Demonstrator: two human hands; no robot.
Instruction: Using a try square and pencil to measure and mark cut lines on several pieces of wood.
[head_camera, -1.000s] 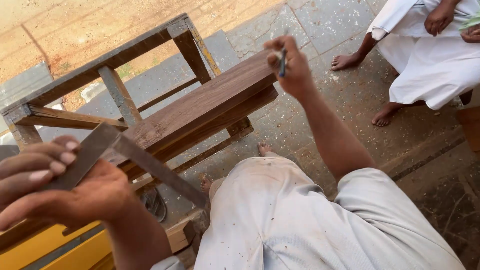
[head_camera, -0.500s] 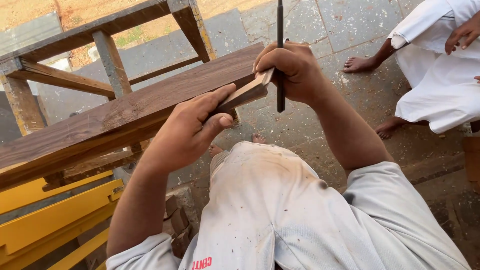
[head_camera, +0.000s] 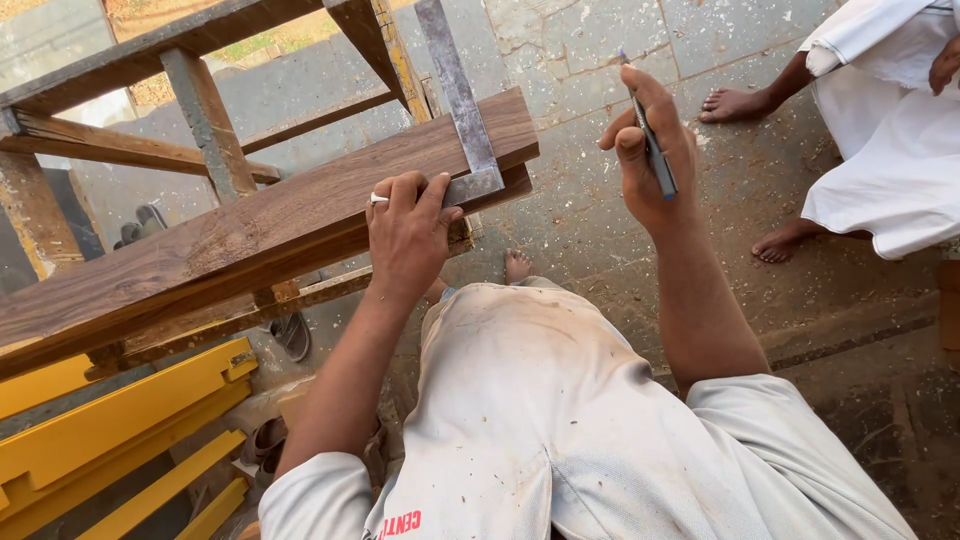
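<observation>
Dark brown wood: a plank (head_camera: 250, 235) lay across a trestle. A steel try square (head_camera: 465, 120) was pressed near its end, left hand (head_camera: 410, 235) fingers clamped. The right hand (head_camera: 650, 150) pinched a pen (head_camera: 652, 150), raised clear; no line appeared drawn.

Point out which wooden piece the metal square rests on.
The dark brown wooden plank under the left hand; the grey frame rails behind carry no metal try square.

Matt grained wood plank (head_camera: 250, 240); dull metal square (head_camera: 462, 110).
</observation>
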